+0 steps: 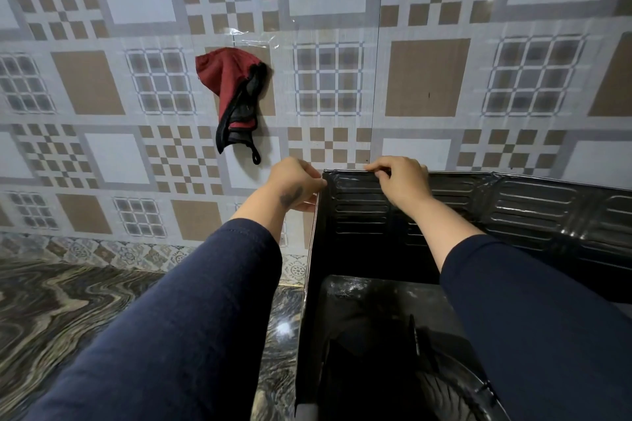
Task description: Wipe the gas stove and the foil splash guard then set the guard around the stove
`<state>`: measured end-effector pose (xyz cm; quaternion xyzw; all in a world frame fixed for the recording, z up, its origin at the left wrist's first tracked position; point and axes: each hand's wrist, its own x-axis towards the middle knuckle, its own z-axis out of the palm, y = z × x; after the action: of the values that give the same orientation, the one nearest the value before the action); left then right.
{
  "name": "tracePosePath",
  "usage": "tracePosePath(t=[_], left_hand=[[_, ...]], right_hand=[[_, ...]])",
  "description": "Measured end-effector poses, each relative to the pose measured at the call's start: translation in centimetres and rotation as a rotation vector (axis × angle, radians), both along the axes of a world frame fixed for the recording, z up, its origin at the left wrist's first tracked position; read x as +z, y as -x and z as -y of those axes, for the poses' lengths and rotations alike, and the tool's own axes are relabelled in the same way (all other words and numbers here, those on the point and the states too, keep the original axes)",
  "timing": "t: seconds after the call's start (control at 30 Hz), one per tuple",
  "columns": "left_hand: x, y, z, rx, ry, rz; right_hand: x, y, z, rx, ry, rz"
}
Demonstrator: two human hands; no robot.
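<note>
Foil splash guard stands upright on the desk, w/ its back panel against the tiled wall and a side panel running toward the camera along the stove's left edge. Guard looks dark and glossy, ribbed w/ pressed slots.

Left hand is at the guard's top left corner, fingers curled and pinching the corner edge where back and side panels meet. Right hand is just right of that corner, fingers hooked over the back panel's top rim, gripping it. Both arms in dark blue sleeves.

Gas stove sits inside the guard, below the back panel; black top surface visible, part of a burner ring at bottom, rest hidden by the right sleeve.

Red and black cloth hangs on the wall, above and left of the guard, apart from it.
</note>
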<state>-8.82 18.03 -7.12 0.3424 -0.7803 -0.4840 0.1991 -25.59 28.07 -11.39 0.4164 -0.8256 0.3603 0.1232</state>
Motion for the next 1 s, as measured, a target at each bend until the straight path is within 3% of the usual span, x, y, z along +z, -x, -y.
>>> tracePosePath(t=[0.57, 1.0], left_hand=[[-0.1, -0.4, -0.2, 0.011, 0.037, -0.010], [0.2, -1.5, -0.3, 0.002, 0.266, 0.123]], right_hand=[[0.0, -0.1, 0.0, 0.007, -0.007, -0.067], [1.0, -1.8, -1.0, 0.027, -0.046, -0.147]])
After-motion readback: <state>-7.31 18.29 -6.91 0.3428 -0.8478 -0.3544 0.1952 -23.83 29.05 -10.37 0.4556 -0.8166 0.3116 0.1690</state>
